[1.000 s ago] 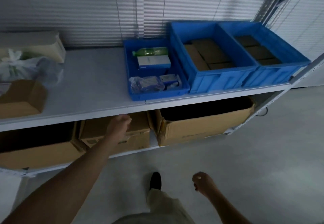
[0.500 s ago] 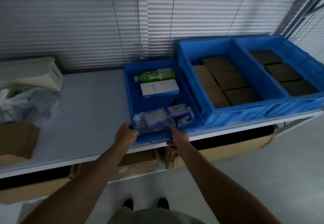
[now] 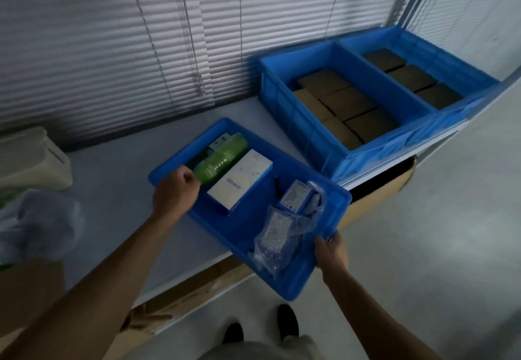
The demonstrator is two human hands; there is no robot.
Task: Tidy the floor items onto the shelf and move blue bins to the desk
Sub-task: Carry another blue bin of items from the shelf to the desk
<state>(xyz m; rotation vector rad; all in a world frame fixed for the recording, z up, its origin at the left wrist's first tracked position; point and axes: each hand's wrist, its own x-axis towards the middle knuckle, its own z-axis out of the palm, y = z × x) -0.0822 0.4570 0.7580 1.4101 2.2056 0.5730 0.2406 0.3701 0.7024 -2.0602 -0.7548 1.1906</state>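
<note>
My left hand (image 3: 176,193) curls over the far rim of the shallow blue bin (image 3: 248,227), knuckles against the green bottle (image 3: 222,159). My right hand (image 3: 331,252) grips the near rim beside a bagged packet (image 3: 277,242). Between my hands lies a white box (image 3: 239,183). The bin sits askew, jutting past the shelf (image 3: 112,184) edge. Beyond my right hand stand two deeper blue bins (image 3: 282,97) holding brown boxes.

Dim, bluish — edges warped, blurred
</note>
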